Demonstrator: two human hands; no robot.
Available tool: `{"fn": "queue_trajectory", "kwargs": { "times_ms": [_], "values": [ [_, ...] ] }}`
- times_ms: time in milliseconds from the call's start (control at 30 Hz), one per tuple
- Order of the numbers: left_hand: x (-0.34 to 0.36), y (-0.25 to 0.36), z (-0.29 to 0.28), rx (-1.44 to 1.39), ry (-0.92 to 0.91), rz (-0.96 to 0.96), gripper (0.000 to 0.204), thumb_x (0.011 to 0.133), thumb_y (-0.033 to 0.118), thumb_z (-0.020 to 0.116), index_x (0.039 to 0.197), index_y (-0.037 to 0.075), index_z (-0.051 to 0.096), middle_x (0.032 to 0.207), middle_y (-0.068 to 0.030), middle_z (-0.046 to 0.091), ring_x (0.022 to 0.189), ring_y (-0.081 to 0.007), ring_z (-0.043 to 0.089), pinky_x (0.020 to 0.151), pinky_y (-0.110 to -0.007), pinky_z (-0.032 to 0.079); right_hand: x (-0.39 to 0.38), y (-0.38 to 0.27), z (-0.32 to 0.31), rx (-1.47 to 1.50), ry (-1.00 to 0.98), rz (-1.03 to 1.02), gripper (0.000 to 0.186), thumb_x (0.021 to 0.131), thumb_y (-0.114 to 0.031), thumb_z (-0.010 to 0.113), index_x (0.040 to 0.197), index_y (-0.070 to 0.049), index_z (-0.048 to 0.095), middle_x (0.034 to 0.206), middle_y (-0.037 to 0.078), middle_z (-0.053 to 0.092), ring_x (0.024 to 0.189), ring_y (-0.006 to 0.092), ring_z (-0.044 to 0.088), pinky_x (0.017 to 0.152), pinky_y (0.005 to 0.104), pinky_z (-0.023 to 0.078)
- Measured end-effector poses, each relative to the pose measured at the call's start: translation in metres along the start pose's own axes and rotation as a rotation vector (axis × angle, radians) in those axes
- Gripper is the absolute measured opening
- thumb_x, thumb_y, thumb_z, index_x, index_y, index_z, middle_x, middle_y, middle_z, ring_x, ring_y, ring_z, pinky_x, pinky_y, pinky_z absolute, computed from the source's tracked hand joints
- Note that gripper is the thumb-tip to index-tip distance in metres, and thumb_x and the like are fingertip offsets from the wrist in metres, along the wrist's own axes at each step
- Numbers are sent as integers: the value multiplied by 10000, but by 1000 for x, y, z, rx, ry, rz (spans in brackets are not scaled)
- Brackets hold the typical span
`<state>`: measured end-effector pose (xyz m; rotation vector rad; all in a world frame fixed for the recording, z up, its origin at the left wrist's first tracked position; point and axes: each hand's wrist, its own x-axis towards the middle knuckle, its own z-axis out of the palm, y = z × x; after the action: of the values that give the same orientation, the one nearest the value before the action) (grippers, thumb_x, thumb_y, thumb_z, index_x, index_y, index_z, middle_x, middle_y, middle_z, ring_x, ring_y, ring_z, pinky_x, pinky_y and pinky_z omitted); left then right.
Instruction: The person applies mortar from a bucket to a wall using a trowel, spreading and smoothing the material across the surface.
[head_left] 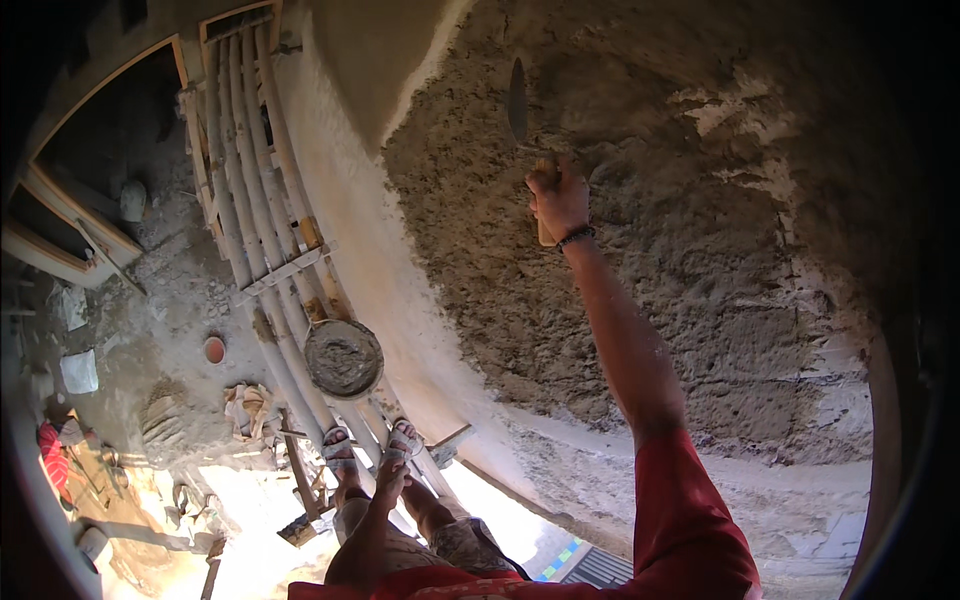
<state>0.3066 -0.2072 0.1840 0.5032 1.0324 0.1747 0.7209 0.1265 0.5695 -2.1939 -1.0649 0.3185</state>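
Observation:
My right hand (558,198) is closed around the wooden handle of a trowel (517,102), arm stretched up. The trowel's narrow pointed blade lies against or just off the rough wet plaster (610,270) on the wall; I cannot tell whether it touches. My left hand (392,480) hangs low in front of my legs, close to my feet in this view. Its fingers are too small and shaded to read. A round pan (343,358) full of grey-brown mortar rests on the scaffold poles ahead of my feet.
I stand in sandals on a scaffold of long wooden poles (245,180) with a crosspiece (285,274). Far below, the floor holds a reddish bucket (214,349), crumpled sacks (250,412) and a pale sheet (79,371). A smooth pale wall strip (350,220) borders the plaster.

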Motion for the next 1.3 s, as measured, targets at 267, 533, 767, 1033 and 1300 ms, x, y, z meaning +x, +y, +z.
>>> {"fn": "queue_trajectory", "kwargs": {
  "times_ms": [267,533,767,1033,1300],
  "values": [
    [0,6,-11,-10,25,-15,437,883,165,589,1255,-11,442,1075,-115,602,892,-198,619,669,-324,551,-30,14,-52,24,130,22,594,848,-200,654,1336,24,400,1027,190,617,682,204,637,507,404,519],
    [15,5,-8,-116,-34,25,448,875,166,594,1257,-10,440,1034,-135,603,847,-215,629,642,-309,550,-93,-17,-142,-134,9,23,453,847,-151,630,1258,-15,496,814,106,612,583,155,578,483,342,466],
    [27,12,2,11,-11,29,372,882,165,542,1207,6,453,816,-84,595,626,-182,606,510,-267,482,-134,-55,-217,-600,119,-230,425,826,-126,617,1232,-51,518,936,179,644,811,276,656,668,389,520],
    [39,28,13,-32,-27,-4,262,834,91,529,1090,32,534,927,-91,588,730,-173,605,554,-277,520,-171,-152,-239,-874,206,-599,458,787,-104,663,1224,-64,530,920,171,647,865,328,652,734,386,521],
    [36,53,22,-37,-45,-39,237,824,118,537,1057,73,539,809,-37,572,629,-123,562,521,-223,454,-167,-219,-195,-90,-593,-898,520,825,-153,679,1273,28,488,818,114,638,600,177,626,579,286,516]
  ]
}}
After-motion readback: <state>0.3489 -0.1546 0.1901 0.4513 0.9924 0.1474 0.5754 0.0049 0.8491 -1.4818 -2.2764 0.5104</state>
